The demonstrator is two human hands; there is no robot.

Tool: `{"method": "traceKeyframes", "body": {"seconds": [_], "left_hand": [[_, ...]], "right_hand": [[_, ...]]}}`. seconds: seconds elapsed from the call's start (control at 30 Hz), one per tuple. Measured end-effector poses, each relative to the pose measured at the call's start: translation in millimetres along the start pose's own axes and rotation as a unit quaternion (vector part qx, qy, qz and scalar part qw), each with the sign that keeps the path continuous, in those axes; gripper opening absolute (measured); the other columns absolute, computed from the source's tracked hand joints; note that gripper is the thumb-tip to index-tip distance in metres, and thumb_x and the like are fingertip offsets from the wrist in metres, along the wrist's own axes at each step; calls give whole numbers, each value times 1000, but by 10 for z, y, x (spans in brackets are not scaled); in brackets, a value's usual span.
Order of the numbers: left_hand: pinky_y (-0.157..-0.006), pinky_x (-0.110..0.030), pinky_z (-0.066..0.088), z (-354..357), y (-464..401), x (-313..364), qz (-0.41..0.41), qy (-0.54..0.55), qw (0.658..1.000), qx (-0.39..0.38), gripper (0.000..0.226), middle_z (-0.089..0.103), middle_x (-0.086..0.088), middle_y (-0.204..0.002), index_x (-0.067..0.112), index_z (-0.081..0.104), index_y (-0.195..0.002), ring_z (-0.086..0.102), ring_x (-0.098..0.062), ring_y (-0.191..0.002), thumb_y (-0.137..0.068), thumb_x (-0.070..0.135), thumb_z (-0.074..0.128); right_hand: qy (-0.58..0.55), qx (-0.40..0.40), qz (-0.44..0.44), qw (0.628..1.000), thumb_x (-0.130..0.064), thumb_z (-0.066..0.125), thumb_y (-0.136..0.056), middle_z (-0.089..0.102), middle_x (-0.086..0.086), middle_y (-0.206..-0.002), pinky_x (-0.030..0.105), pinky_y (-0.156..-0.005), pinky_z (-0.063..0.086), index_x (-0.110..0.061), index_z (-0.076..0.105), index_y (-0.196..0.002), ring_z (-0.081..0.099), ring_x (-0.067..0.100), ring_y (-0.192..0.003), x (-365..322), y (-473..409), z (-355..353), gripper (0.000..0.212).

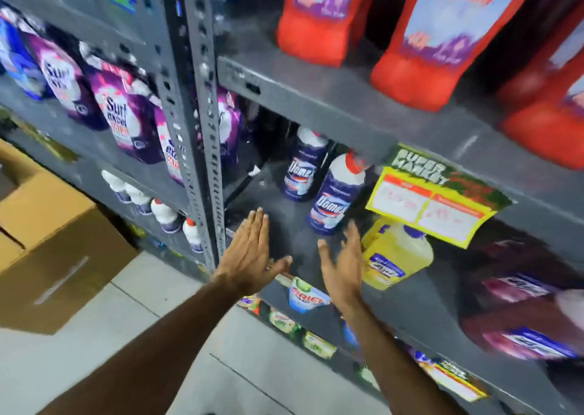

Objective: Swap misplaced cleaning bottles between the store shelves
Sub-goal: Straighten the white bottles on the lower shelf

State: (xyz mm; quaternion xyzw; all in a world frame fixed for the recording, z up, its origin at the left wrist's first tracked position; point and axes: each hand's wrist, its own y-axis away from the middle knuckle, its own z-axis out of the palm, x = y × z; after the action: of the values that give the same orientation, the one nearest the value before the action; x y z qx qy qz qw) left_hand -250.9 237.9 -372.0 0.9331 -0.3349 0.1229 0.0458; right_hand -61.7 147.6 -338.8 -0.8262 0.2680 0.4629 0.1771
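Observation:
Two dark blue Domex bottles stand on the middle grey shelf [284, 234]: a near one with a red and white cap [336, 199] and one behind it [305, 165]. To their right sits a yellow bottle [395, 256], partly behind a price tag. My left hand [252, 253] is flat and open just in front of the shelf, left of the near bottle. Below that bottle my right hand [343, 266] is open with fingers spread, touching nothing. Large red bottles [423, 44] fill the shelf above.
A perforated grey upright [196, 123] divides the racks. Purple Surf Excel pouches [118, 114] and small white bottles [164, 215] fill the left rack. A yellow price tag [433, 206] hangs off the shelf edge. Cardboard boxes [53, 240] stand on the tiled floor at left. Dark purple bottles [521, 304] sit at right.

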Motion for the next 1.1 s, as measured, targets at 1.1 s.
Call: {"method": "traceKeyframes", "body": {"seconds": [1.1], "left_hand": [[-132, -45, -5, 24, -252, -122, -84, -71, 992, -57, 132, -20, -23, -172, -1, -17, -161, -15, -33, -162, -82, 100, 13]], "right_hand": [[-61, -63, -26, 996, -29, 94, -74, 79, -11, -110, 21, -87, 59, -22, 66, -115, 76, 0, -95, -231, -544, 829, 50]]}}
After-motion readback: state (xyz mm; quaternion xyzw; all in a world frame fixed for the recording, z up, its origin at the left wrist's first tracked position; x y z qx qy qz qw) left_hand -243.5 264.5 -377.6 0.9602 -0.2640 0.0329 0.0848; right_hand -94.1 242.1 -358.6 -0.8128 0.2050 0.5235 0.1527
